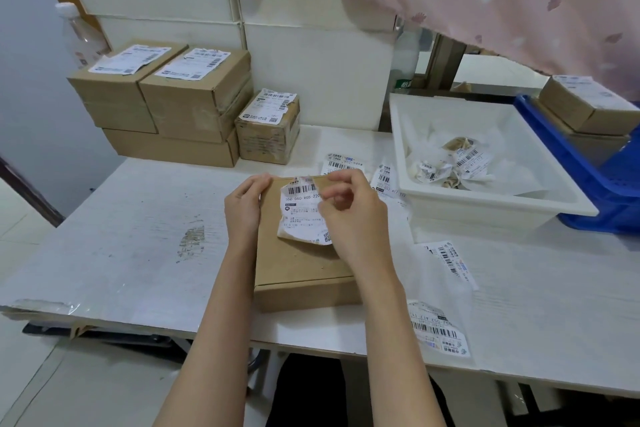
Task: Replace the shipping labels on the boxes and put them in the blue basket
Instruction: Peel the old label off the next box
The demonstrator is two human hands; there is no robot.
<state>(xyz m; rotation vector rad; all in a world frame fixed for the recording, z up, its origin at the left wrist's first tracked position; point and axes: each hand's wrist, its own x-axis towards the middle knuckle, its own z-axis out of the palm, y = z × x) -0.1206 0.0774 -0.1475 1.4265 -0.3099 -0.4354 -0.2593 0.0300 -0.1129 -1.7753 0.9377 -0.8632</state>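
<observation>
box: cardboard box [301, 267] on table [138, 236], front centre
left hand [244, 208]: grip steadies box's left edge
right hand [349, 215]: grip pinches old label [301, 215], half peeled
risk: label likely tears, leaving scraps
blue basket [588, 184]: far right
</observation>
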